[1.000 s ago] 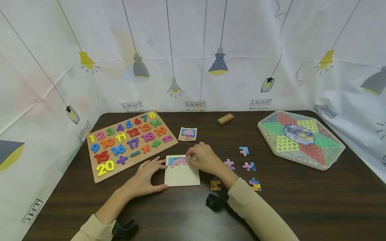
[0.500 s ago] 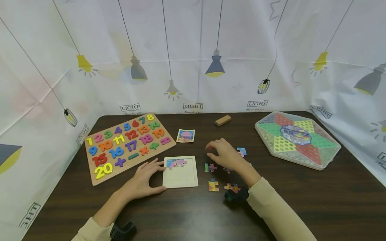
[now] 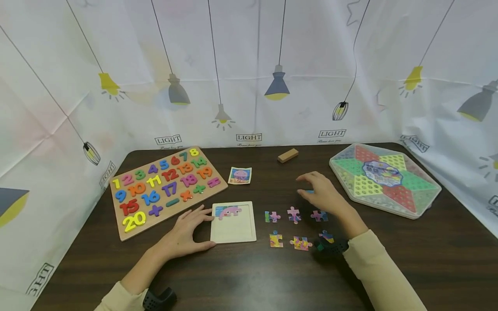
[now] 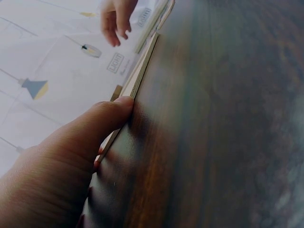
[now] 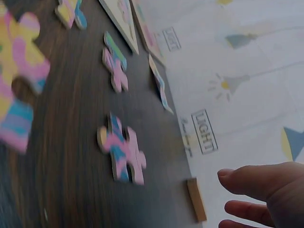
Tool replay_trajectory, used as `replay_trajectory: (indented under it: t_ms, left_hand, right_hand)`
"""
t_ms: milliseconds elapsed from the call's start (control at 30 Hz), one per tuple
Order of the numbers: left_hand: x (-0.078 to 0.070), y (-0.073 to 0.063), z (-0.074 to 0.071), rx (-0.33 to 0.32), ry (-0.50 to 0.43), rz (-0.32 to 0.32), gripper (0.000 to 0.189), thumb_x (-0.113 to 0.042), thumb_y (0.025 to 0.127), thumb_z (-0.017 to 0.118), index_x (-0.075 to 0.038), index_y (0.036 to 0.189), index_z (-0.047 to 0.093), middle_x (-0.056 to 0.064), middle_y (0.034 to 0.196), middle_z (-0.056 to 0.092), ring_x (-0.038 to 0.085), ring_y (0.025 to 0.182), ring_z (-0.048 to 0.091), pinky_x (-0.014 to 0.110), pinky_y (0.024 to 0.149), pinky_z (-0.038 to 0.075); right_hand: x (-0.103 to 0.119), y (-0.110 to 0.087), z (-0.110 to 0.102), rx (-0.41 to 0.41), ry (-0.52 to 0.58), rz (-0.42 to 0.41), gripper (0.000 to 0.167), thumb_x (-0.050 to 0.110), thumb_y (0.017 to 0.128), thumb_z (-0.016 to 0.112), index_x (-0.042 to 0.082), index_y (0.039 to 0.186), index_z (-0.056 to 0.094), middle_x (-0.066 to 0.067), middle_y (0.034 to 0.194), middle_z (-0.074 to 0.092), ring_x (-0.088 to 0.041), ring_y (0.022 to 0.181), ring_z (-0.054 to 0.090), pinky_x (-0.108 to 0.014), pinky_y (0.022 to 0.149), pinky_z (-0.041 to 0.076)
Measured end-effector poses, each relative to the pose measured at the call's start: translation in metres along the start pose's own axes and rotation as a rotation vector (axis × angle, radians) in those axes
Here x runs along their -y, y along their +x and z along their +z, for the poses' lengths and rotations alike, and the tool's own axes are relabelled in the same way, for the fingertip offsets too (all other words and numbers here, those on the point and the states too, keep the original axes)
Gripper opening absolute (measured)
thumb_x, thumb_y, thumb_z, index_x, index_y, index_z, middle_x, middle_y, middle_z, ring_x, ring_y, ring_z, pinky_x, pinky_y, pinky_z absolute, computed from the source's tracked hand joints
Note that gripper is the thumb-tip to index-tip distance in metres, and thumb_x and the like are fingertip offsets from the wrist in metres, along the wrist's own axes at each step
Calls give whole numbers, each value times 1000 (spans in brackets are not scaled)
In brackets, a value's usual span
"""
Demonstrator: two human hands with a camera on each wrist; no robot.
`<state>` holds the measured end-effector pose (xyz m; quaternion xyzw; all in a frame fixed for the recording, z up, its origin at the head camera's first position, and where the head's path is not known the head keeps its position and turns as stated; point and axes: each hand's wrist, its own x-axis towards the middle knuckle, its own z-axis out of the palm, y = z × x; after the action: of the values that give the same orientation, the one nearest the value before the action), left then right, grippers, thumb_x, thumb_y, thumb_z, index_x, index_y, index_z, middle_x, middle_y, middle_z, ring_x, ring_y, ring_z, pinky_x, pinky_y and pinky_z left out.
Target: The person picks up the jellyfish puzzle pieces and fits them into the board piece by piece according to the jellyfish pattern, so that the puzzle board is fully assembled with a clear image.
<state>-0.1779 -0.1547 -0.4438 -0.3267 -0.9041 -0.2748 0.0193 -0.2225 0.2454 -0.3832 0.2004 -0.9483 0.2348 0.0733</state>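
A shallow wooden puzzle tray point(image 3: 233, 229), its upper left part filled with joined pieces point(image 3: 228, 211) showing a pink animal on blue, lies flat on the table. My left hand point(image 3: 186, 231) holds the tray's left side, thumb at the near corner and fingertips along the left edge; the left wrist view shows the thumb point(image 4: 95, 126) against the edge. Above the back right loose piece hovers my right hand point(image 3: 324, 194), fingers loosely extended and nothing seen between them. That blue piece point(image 3: 309, 191) is mostly hidden. Several other jigsaw pieces point(image 3: 294, 214) lie in two rows.
A small picture card point(image 3: 240, 176) lies behind the tray. To the left is a number board point(image 3: 167, 190); to the right, a hexagonal game box point(image 3: 385, 179). A wooden block point(image 3: 288, 155) sits near the back edge, before a printed curtain point(image 3: 249, 86).
My right hand has left the tray and moved right, over the loose pieces to the back right one. Joined pieces in the tray are uncovered. My left hand stays at the tray.
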Motion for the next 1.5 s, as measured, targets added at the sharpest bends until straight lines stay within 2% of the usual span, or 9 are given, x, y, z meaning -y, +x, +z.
replay_trajectory:
  t_ms: [233,467,667,967,1067,1167,1300,1500]
  left_hand:
    - [1,0,1,3,12,-3,65,-58,74,65,-16,122,56,3,137,44,26,134,25,53,105,15]
    - [2,0,1,-14,19,20,65,-59,74,65,-16,122,56,3,138,44,27,134,26,54,104,16]
    - [1,0,1,-9,12,15,65,-59,74,65,-16,123,55,2,138,43,27,134,26,54,104,15]
    - [1,0,1,0,10,3,67,-62,74,62,-16,123,55,2,139,43,26,135,25,53,105,14]
    - [1,0,0,1,11,1,67,-62,74,62,-17,123,55,2,139,43,26,135,25,53,105,14]
    - [1,-1,0,1,11,-5,66,-61,74,63,-17,123,56,2,138,43,26,135,25,53,105,14]
    - [0,-1,0,6,10,-15,66,-60,74,64,-16,123,56,3,138,44,26,135,25,53,105,14]
    - [-1,0,-1,9,9,-16,64,-56,74,67,-15,123,56,3,138,43,26,135,24,53,105,14]
  right_hand:
    - [-33,-15,-6,55,-26,86,41,17,86,64,-4,120,53,-25,114,51,-36,95,52,-50,79,44]
    - [-50,-22,-3,86,14,109,44,20,87,63,-6,120,52,-25,111,53,-40,98,52,-53,83,42]
    - [-51,-21,3,59,13,107,49,29,86,64,-7,118,55,-25,109,53,-38,96,51,-51,81,43]
    - [-50,-20,6,54,24,120,39,25,86,65,-5,109,60,-22,104,55,-35,96,49,-50,82,42]
    - [-49,-20,5,55,33,128,37,24,85,66,-4,108,57,-20,101,56,-33,90,51,-49,79,43]
    - [-48,-20,6,48,45,135,34,21,84,67,-1,106,54,-15,91,56,-25,76,51,-41,68,45]
    - [-45,-19,6,33,62,136,28,15,85,66,1,105,51,-7,79,54,-16,61,46,-32,56,40]
    - [-43,-20,4,19,76,142,19,7,87,60,2,104,52,-7,80,57,-17,64,50,-33,59,43]
